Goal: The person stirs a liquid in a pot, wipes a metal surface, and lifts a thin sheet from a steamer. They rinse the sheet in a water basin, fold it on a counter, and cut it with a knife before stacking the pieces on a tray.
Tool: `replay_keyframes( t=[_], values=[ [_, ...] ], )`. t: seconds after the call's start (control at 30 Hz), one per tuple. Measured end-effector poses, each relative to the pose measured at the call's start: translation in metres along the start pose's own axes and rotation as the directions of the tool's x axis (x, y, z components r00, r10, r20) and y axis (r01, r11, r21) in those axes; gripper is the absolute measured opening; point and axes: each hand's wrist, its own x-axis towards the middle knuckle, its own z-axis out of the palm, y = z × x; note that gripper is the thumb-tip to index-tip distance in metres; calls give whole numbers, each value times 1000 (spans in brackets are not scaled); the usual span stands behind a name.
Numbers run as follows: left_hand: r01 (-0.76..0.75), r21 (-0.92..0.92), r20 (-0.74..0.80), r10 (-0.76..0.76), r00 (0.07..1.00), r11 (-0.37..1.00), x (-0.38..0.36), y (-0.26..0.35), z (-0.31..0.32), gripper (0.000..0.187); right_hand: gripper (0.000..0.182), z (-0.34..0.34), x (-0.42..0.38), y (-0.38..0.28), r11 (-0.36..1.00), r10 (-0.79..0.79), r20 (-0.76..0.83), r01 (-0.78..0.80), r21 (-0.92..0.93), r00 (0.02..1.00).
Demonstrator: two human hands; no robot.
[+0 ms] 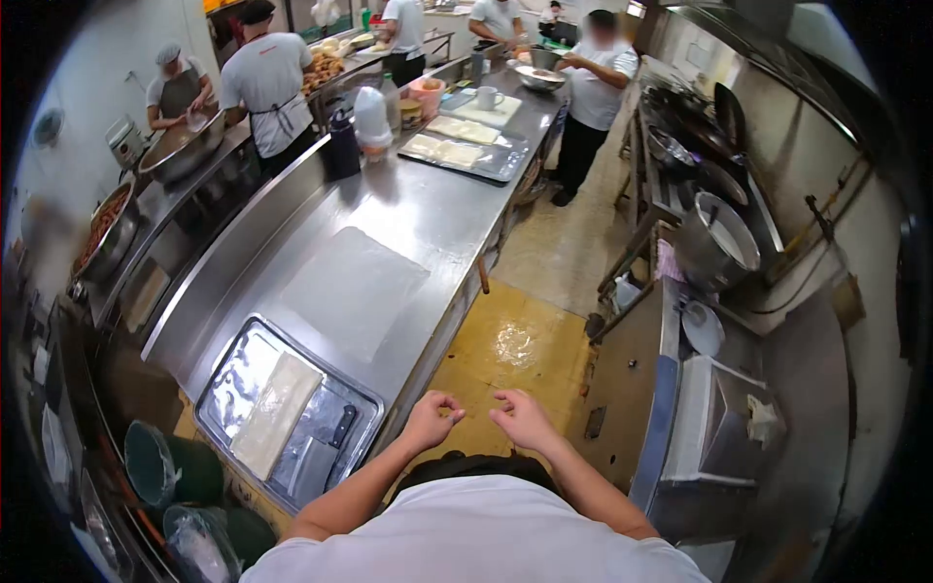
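My left hand (434, 420) and my right hand (522, 420) are held in front of my body, above the yellow floor. Both have loosely curled fingers with thumbs apart, and nothing shows in either. Nearest my left hand is a metal tray (367, 396) on the table. A long pale strip of what looks like dough (275, 416) lies in it. Beside the strip rests a cleaver (313, 466) with a black handle. Behind the tray, a thin, pale, translucent sheet (355, 282) lies flat on the steel table (442, 219).
Farther along stand a tray of pale slabs (442, 151), a white mug (489, 98) and a dark bottle (340, 146). A large pot (717, 243) is at the right. Green bins (155, 466) stand lower left. One co-worker (595, 83) stands beyond the table; several others work farther back.
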Motion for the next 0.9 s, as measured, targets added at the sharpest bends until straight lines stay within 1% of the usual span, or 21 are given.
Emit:
replay_keyframes(
  t=[0.07, 0.1, 0.17, 0.2, 0.27, 0.3, 0.37, 0.4, 0.47, 0.57, 0.67, 0.7, 0.73, 0.77, 0.8, 0.87, 0.9],
  values=[
    [61, -74, -35, -64, 997, 995, 10, -1, 1, 27, 46, 1, 26, 10, 999, -41, 47, 42, -2, 998],
    [90, -109, -54, -97, 994, 990, 16, 4, 0, 28, 45, -2, 38, 9, 999, -34, 85, 35, -3, 996],
    [145, -112, -83, -154, 985, 983, 29, 16, 2, 28, 45, -5, 62, 10, 1000, -24, 162, 23, 3, 986],
    [174, -112, -94, -185, 978, 978, 34, 20, 4, 28, 44, -7, 74, 13, 999, -46, 197, 46, 7, 979],
    [151, -61, -111, -157, 981, 987, 51, 9, 16, 28, 43, -15, 96, 21, 996, -90, 260, 90, 13, 961],
    [134, -35, -122, -137, 983, 990, 62, 16, 19, 28, 42, -21, 107, 27, 994, -108, 273, 100, 43, 956],
    [207, -78, -156, -217, 964, 975, 81, 31, 23, 25, 40, -31, 129, 41, 988, -142, 300, 117, 102, 943],
    [243, -100, -174, -258, 950, 965, 91, 41, 23, 23, 38, -39, 140, 45, 990, -116, 311, 84, 114, 943],
    [201, -77, -201, -212, 956, 977, 108, 47, 26, 23, 34, -57, 161, 52, 990, -62, 342, 16, 137, 938],
    [191, -53, -280, -198, 939, 980, 128, 62, 34, 20, 26, -98, 195, 41, 999, 2, 457, 15, -34, 889],
    [210, -11, -343, -201, 918, 978, 136, 63, 40, 21, 17, -105, 224, 59, 995, -83, 426, 97, -11, 901],
    [221, -10, -356, -210, 910, 975, 137, 67, 39, 21, 19, -99, 236, 74, 980, -200, 394, 192, 61, 897],
    [226, -6, -369, -213, 905, 974, 138, 72, 38, 21, 19, -101, 239, 67, 970, -230, 407, 243, 20, 884],
    [274, -96, -376, -290, 880, 957, 138, 80, 36, 21, 19, -104, 246, 58, 953, -267, 415, 302, -20, 870],
    [288, -88, -358, -300, 884, 953, 138, 73, 35, 22, 19, -107, 254, 47, 930, -304, 421, 361, -61, 855],
    [312, -77, -314, -321, 894, 947, 135, 52, 33, 24, 23, -102, 267, 28, 957, -193, 514, 276, -90, 836],
    [310, -84, -349, -319, 881, 947, 133, 49, 28, 25, 25, -96, 271, 22, 967, -128, 558, 228, -113, 820]
  ],
)
